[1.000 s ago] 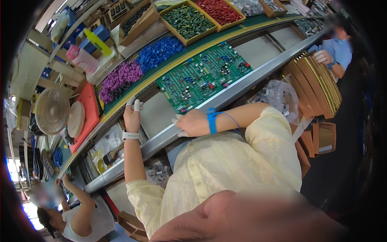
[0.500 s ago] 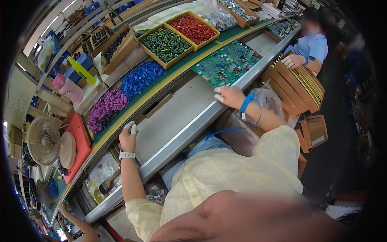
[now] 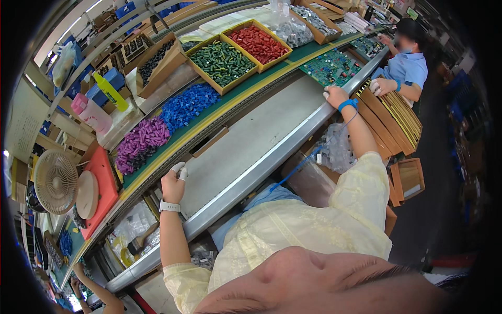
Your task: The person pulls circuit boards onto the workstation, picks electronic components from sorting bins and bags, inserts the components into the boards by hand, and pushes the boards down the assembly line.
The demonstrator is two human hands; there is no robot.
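A green circuit board (image 3: 330, 68) crowded with small components lies on the line at the upper right. My right hand (image 3: 337, 96), with white finger cots and a blue wrist strap, has its curled fingers at the board's near edge and seems to pinch it. My left hand (image 3: 172, 185) hovers over the near-left part of the grey line surface (image 3: 251, 131). White cots cover its thumb and a finger, which stand a little apart, and I see nothing between them. A pale watch is on that wrist.
Beyond the line lie heaps of purple parts (image 3: 142, 140) and blue parts (image 3: 189, 104), beside yellow-rimmed boxes of green parts (image 3: 222, 63) and red parts (image 3: 257, 43). A metal rail (image 3: 261, 163) runs along the near side. At right a co-worker (image 3: 405, 68) stands by cardboard trays (image 3: 389, 123).
The circuit board has slid away to the upper right, and my right hand has moved along with it. My left hand has shifted slightly right.
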